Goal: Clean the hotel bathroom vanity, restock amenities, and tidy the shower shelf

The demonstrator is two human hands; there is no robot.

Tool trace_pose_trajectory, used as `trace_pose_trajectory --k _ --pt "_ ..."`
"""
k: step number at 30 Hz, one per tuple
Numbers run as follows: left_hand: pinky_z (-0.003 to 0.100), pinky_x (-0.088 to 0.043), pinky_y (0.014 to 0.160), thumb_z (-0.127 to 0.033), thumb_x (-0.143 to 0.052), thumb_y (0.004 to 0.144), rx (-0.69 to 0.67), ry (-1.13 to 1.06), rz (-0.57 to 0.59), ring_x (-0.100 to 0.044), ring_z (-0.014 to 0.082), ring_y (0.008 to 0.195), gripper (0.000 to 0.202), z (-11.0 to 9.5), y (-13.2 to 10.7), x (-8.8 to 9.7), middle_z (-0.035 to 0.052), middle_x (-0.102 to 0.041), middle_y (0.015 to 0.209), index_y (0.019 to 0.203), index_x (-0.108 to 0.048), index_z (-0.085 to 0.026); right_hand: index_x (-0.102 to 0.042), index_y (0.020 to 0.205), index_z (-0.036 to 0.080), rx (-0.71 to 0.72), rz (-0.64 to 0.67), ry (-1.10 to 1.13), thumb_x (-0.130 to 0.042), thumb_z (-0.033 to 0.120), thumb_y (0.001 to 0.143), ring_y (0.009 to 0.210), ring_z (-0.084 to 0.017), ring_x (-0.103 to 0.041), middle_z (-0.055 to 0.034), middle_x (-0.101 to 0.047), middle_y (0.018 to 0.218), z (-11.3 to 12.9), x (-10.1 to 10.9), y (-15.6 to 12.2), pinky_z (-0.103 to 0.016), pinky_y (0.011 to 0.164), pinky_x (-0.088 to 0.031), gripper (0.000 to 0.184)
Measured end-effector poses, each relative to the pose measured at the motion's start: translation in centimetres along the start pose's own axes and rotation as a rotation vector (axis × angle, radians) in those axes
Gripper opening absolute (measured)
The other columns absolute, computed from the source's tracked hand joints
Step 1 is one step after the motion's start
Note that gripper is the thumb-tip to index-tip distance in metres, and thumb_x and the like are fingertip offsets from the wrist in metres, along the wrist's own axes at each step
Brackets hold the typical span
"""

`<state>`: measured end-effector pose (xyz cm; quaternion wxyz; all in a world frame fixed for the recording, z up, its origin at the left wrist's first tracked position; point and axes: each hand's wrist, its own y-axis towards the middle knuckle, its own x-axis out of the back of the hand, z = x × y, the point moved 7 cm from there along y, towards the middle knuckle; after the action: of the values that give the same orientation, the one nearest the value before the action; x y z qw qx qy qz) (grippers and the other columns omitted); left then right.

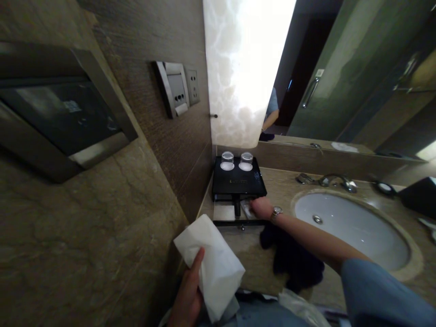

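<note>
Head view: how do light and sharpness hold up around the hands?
In the head view, the lit panel glares nearly pure white; the dark cloth sinks to near-black, folds mostly lost; the right hand, at the black drawer, looks soft, its fingertips hard to make out; the wall fitting at far left looks stretched by wide-angle distortion.
</note>
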<state>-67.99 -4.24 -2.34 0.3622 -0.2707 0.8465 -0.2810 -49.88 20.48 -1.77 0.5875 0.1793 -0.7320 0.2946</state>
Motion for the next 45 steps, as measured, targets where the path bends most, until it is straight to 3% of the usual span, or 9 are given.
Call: trace_pose_trajectory --k 4,9,12,23,28,33,37,41,45 --pt "0.040 -0.061 0.091 -0.050 -0.072 0.084 -0.010 -0.004 0.032 -0.072 0.0308 0.103 0.063 -0.1 0.3 0.1 0.0140 -0.076 0.106 0.135 -0.059 -0.017 -0.064 0.127 0.020 0.062 0.002 0.000 -0.057 0.022 0.092 0.090 -0.027 -0.072 -0.0122 -0.075 0.096 0.9 0.2 0.2 -0.032 0.078 -0.052 0.035" --pt "0.039 -0.060 0.092 -0.045 -0.072 0.085 0.008 -0.008 0.036 -0.070 0.0298 0.107 0.054 0.4 0.8 1.5 0.0123 -0.076 0.108 0.131 -0.062 -0.018 -0.076 0.097 0.012 0.005 0.017 -0.005 -0.052 0.016 0.093 0.088 -0.030 -0.072 -0.0200 -0.074 0.094 -0.5 0.4 0.2 -0.035 0.077 -0.053 0.024" --pt "0.037 -0.060 0.093 -0.039 -0.072 0.086 0.031 -0.007 0.027 -0.069 0.0289 0.109 0.046 0.5 1.1 2.1 0.0129 -0.075 0.110 0.124 -0.065 -0.014 -0.075 0.105 0.014 0.015 -0.012 0.037 -0.056 0.025 0.094 0.091 -0.029 -0.071 -0.0176 -0.074 0.100 -0.7 0.6 -0.8 -0.034 0.079 -0.052 0.024" --pt "0.030 -0.062 0.083 -0.029 -0.067 0.091 0.034 0.019 0.043 -0.073 0.0243 0.097 0.033 -0.6 1.4 0.5 0.0133 -0.077 0.103 0.117 -0.066 -0.010 -0.073 0.092 0.015 0.270 0.036 0.438 -0.061 0.021 0.090 0.088 -0.019 -0.064 -0.0097 -0.067 0.097 6.9 -2.0 -6.8 -0.027 0.079 -0.046 0.013" --pt "0.030 -0.062 0.077 -0.031 -0.068 0.090 -0.006 -0.010 0.052 -0.074 0.0223 0.084 0.029 -0.9 2.5 -0.2 0.0115 -0.077 0.094 0.110 -0.068 -0.010 -0.072 0.096 0.015 0.262 -0.030 0.801 -0.045 0.045 0.101 0.086 -0.021 -0.064 -0.0108 -0.070 0.094 6.9 -1.0 -9.1 -0.033 0.082 -0.049 0.040" --pt "0.027 -0.060 0.069 -0.029 -0.069 0.089 -0.051 0.018 0.159 -0.073 0.0211 0.078 0.029 -0.2 2.7 -3.4 0.0121 -0.077 0.096 0.111 -0.067 -0.011 -0.047 0.142 0.019 0.231 -0.101 1.536 -0.059 0.072 0.085 0.114 -0.026 -0.061 -0.0138 -0.061 0.132 8.6 1.4 -9.2 -0.039 0.092 -0.053 0.080" --pt "0.028 -0.058 0.066 -0.033 -0.084 0.074 -0.269 0.352 0.186 -0.073 0.0268 0.085 0.044 0.3 2.7 -6.3 0.0132 -0.076 0.096 0.109 -0.069 -0.011 -0.055 0.129 0.019 0.070 -0.138 1.743 -0.081 0.065 0.066 0.100 -0.026 -0.065 -0.0100 -0.068 0.120 9.7 0.7 -9.5 -0.040 0.086 -0.057 0.082" --pt "0.028 -0.057 0.082 -0.036 -0.092 0.061 -0.374 0.479 0.335 -0.070 0.0295 0.103 0.061 1.5 2.2 -10.4 0.0137 -0.074 0.112 0.112 -0.069 -0.013 -0.065 0.102 0.018 -0.233 -0.397 1.713 -0.082 0.056 0.068 0.092 -0.026 -0.067 -0.0076 -0.073 0.103 6.0 -0.3 -12.8 -0.042 0.085 -0.057 0.054" --pt "0.028 -0.053 0.097 -0.049 -0.081 0.075 -0.091 0.214 0.584 -0.060 0.0259 0.124 0.059 4.2 1.4 -13.9 0.0106 -0.063 0.137 0.122 -0.066 -0.018 -0.065 0.103 0.019 -0.493 -0.513 1.903 -0.081 0.055 0.065 0.090 -0.029 -0.071 -0.0108 -0.075 0.105 -0.2 -2.1 -20.6 -0.043 0.081 -0.060 0.055"
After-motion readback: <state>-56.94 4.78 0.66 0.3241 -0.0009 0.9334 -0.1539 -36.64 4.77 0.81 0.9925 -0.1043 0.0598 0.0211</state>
